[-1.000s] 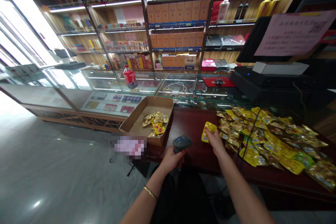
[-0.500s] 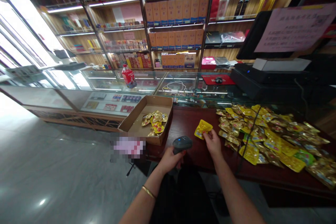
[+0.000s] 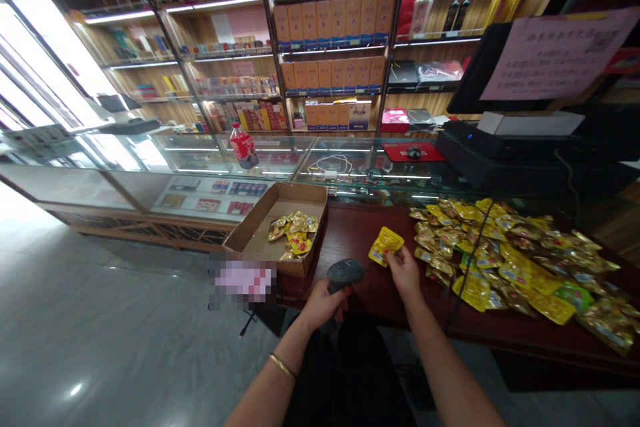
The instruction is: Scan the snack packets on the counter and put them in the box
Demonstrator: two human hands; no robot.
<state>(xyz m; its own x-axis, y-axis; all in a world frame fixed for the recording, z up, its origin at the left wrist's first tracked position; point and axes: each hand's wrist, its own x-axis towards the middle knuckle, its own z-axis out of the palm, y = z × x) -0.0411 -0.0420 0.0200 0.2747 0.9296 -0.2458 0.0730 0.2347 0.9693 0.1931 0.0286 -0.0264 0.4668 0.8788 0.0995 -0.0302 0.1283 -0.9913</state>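
My left hand [image 3: 324, 303] is wrapped round the handle of a dark grey barcode scanner [image 3: 346, 271], whose head points right. In my right hand [image 3: 404, 271] a yellow snack packet [image 3: 386, 245] is pinched at its lower right corner, held up over the dark red table [image 3: 350, 227]. A small gap separates the scanner's head from the packet. Right of my right hand lies a wide pile of gold and yellow snack packets [image 3: 515, 260], a few of them partly green. Several similar packets [image 3: 297, 230] sit in an open cardboard box [image 3: 245, 230] to the left.
A black cable [image 3: 473, 260] crosses the packet pile. Behind the table runs a glass display counter [image 3: 200, 153] bearing a red-labelled bottle [image 3: 243, 147], a mouse [image 3: 414, 153] and a monitor [image 3: 480, 73] with a pink paper on it. Stocked shelves [image 3: 330, 50] line the wall.
The blue light on top of the scanner has gone out. Both hands keep nearly the same place and grip; the whole view has shifted very slightly.
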